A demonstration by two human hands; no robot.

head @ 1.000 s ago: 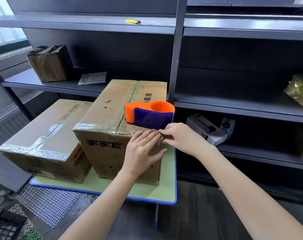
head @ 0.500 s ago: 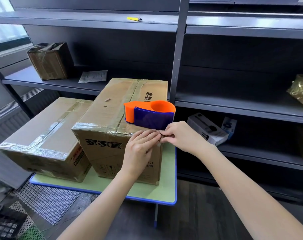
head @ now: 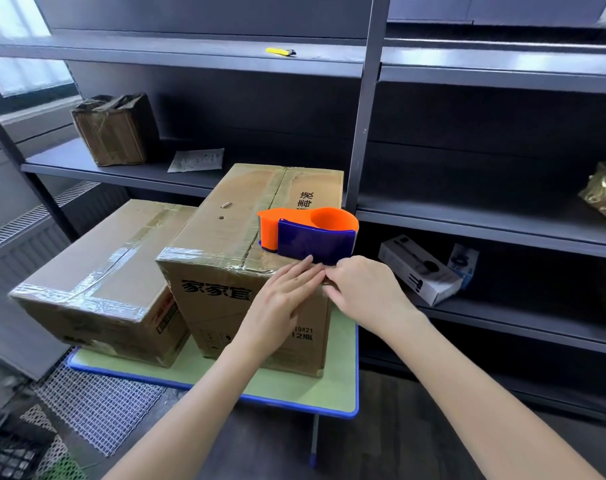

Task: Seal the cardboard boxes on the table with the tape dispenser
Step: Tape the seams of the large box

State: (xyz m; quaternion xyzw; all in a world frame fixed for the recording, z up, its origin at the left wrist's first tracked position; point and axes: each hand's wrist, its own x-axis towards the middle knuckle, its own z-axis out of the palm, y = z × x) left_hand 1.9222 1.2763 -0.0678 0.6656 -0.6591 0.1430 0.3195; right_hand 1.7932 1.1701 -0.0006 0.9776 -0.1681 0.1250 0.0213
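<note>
Tape dispenser point(head: 308, 233) crosswise, tapered end leftward

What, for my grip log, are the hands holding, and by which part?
Left hand holds nothing, pressing flat on the taller box's front top edge. Right hand seems to pinch tape there.

Bare hands and forearms, seen from above.
The left hand point(head: 281, 301) and right hand point(head: 362, 292), mid-frame, are uncovered. The slim left forearm point(head: 197, 403) and right forearm point(head: 468, 386) are bare skin all the way to the frame's bottom edge.
</note>
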